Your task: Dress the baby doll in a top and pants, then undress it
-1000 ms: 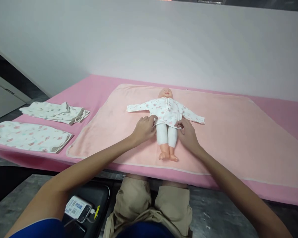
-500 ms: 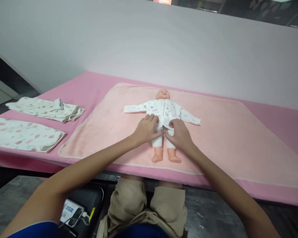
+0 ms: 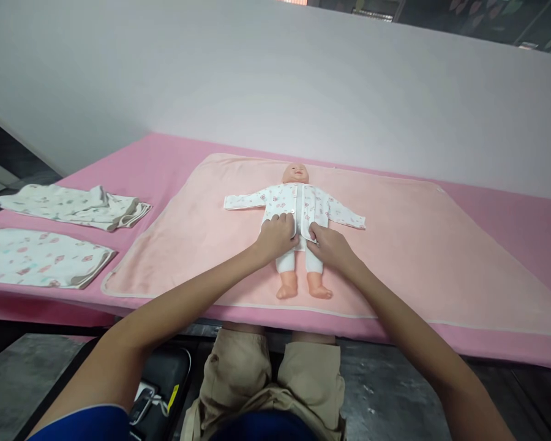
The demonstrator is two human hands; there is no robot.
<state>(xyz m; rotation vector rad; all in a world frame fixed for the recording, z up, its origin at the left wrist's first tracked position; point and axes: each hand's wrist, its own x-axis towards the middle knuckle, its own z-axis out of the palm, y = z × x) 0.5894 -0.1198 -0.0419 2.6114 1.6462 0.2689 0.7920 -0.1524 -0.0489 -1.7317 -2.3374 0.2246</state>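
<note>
A baby doll (image 3: 296,173) lies on its back, arms spread, feet toward me. It wears a white patterned jacket (image 3: 275,199) and white trousers (image 3: 285,262). With closed fingers, my left hand (image 3: 278,236) grips the lower front edge of the jacket on the left side. My right hand (image 3: 333,245) pinches the opposite front edge. Between the two hands the jacket front is parted, and white cloth shows underneath. The jacket sleeves reach past the doll's hands, which are hidden.
Under the doll is a peach blanket (image 3: 417,257) on a pink-covered table (image 3: 165,153). Two folded patterned cloths, one nearer (image 3: 41,257) and one farther (image 3: 73,205), lie at the left. A pale wall (image 3: 303,79) stands behind. A black case (image 3: 165,380) with a cable is below.
My hands have drawn the two lower front edges of the jacket apart, so the gap between them is wider. The view has shifted slightly.
</note>
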